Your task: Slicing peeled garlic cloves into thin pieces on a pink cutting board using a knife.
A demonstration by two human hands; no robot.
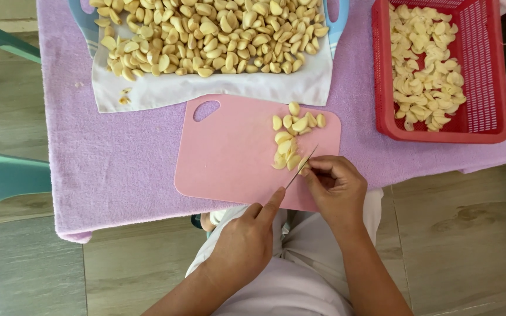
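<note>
My left hand point(246, 241) grips a small knife point(301, 167), with the index finger stretched along the back of the blade. The blade tip rests at a garlic clove point(303, 164) that my right hand point(336, 188) pins with its fingertips on the near right part of a pink cutting board point(229, 152). Just beyond the blade, a small heap of cut garlic pieces point(291, 136) lies on the board.
A tray heaped with peeled garlic cloves point(206, 32) sits on a white cloth point(206, 90) behind the board. A red plastic basket point(490, 93) at the right holds cut garlic. A purple towel point(118, 158) covers the table. A teal chair point(1, 169) stands at the left.
</note>
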